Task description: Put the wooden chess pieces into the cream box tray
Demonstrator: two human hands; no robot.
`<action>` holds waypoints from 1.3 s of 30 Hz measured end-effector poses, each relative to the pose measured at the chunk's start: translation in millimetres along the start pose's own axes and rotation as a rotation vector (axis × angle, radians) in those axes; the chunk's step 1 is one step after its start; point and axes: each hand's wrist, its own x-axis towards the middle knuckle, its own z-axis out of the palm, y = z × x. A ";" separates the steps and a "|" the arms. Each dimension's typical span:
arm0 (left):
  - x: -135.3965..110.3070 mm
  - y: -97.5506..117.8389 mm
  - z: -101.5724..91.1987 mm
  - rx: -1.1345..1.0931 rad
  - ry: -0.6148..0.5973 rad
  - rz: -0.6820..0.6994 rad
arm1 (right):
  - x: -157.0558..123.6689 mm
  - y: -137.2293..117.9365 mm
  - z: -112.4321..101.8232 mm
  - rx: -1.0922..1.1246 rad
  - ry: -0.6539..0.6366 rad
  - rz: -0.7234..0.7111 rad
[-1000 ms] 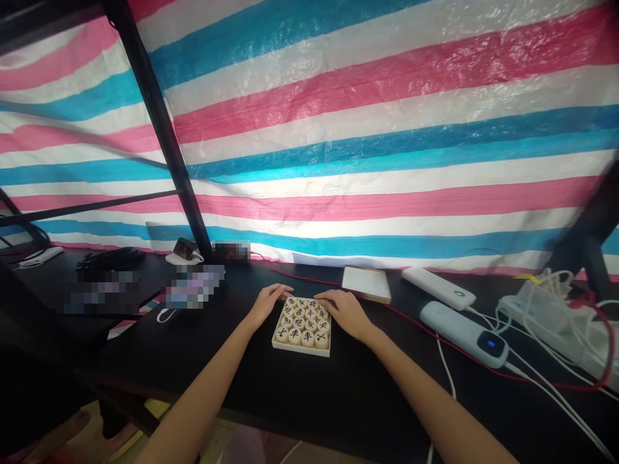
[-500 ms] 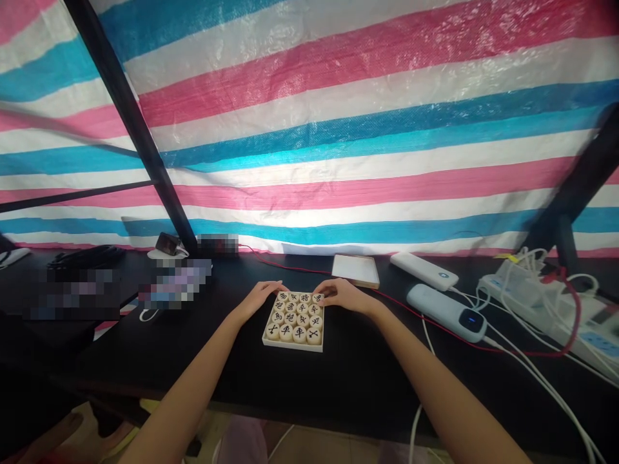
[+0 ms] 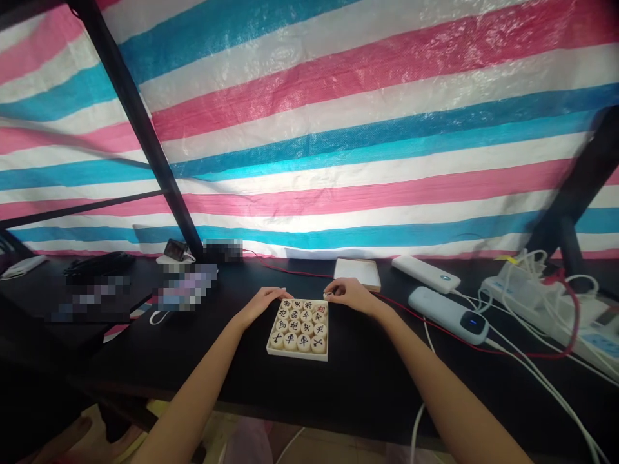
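A shallow white box (image 3: 296, 356) sits on the black table, filled with rows of round cream Chinese chess pieces, most marked in black characters. At its far left corner, my left hand (image 3: 264, 303) holds the rim, with the fingers along the back edge. My right hand (image 3: 351, 295) pinches one Chinese chess piece (image 3: 328, 294) just beyond the box's far right corner. In that corner of the box a piece with a red character (image 3: 321, 309) now shows on top.
A white box lid (image 3: 358, 274) lies behind my right hand. Two power banks (image 3: 447, 316) with cables and a cluttered power strip (image 3: 512, 296) are on the right. A red cable runs across the table. Small devices stand at the left; a striped sheet (image 3: 338, 161) hangs behind.
My right hand has lifted a black-marked piece from the far right corner and moved it slightly back and right, uncovering a red-marked piece. The view has shifted a little.
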 end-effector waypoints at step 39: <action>2.3 -4.0 1.8 0.001 -0.007 -0.026 | 5.9 -10.4 26.2 0.314 0.054 -0.112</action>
